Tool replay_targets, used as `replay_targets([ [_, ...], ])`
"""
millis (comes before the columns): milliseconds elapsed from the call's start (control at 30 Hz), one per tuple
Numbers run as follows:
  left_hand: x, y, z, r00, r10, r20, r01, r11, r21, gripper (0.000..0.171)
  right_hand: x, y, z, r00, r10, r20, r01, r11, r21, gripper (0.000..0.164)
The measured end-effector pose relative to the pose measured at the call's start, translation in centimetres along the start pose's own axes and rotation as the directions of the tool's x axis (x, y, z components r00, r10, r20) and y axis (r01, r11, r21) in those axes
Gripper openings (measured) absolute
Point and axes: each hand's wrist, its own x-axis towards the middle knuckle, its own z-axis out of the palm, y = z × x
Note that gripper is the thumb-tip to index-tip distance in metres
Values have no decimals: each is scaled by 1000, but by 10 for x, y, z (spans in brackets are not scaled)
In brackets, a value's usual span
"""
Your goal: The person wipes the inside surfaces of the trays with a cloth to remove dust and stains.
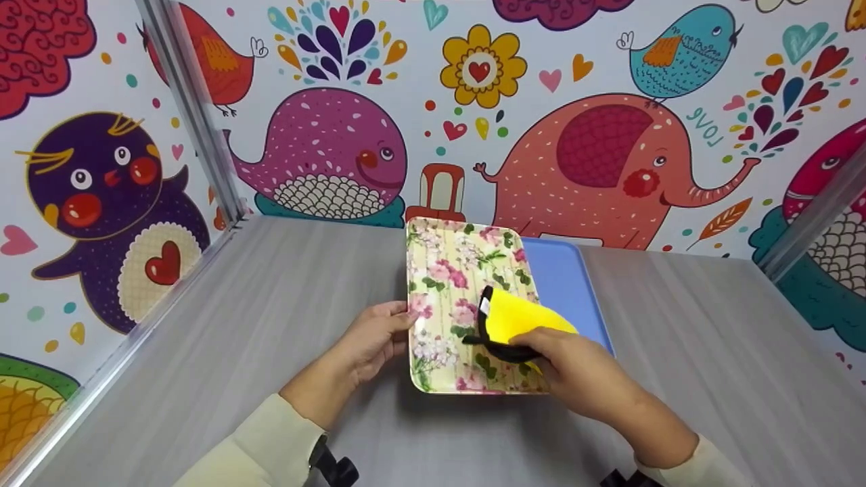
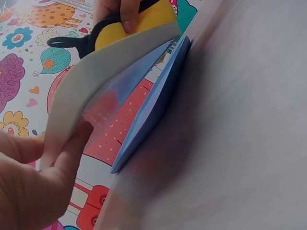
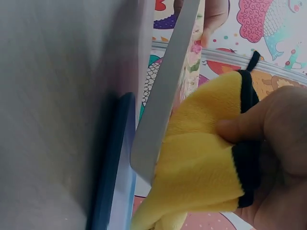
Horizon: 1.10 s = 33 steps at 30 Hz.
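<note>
A floral tray (image 1: pixel 440 270) with pink blossoms on pale yellow is held up off the table, its patterned face toward the head camera. My left hand (image 1: pixel 375 338) grips its left edge, thumb and fingers on opposite sides, as the left wrist view shows at the tray's pale underside (image 2: pixel 81 81). In my right hand (image 1: pixel 588 372) is a yellow cloth (image 1: pixel 521 314) with black edging and a small loop, bunched between thumb and fingers. The right wrist view has the cloth (image 3: pixel 201 158) lying against the tray's face and rim. My right fingertips are partly hidden behind the cloth.
A blue tray (image 1: pixel 568 284) lies on the grey table (image 1: pixel 304 270) behind and right of the floral one, partly covered by it from the head view. Cartoon-printed wall panels (image 1: pixel 453 135) stand at the back and sides, with a metal strip (image 1: pixel 115 352) along the left.
</note>
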Motion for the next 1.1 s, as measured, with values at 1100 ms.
replay_targets([
  [1100,-2,-5,12,999,1,-40,0,1000,8,42,32,-37,9,920,-325,219,365,914,-177,51],
])
